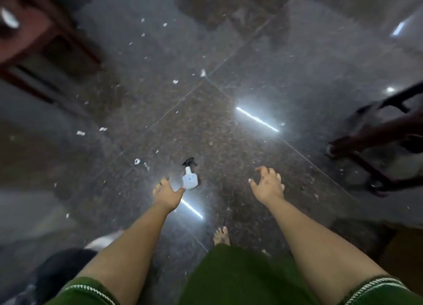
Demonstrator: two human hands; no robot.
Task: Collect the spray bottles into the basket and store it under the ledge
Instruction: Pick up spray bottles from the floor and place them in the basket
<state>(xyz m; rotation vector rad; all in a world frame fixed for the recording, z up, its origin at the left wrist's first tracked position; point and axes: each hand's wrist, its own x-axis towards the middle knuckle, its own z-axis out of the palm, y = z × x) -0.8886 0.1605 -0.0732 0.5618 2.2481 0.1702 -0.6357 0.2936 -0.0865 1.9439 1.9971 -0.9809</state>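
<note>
1. Early days, I'd say: one spray bottle [189, 178] sits on the floor [229, 87], lower middle of frame.
2. Your left hand [166, 194] is right beside it, fingers apart, empty; right hand [268, 185] spread, empty.
3. No basket or ledge clearly visible.
</note>
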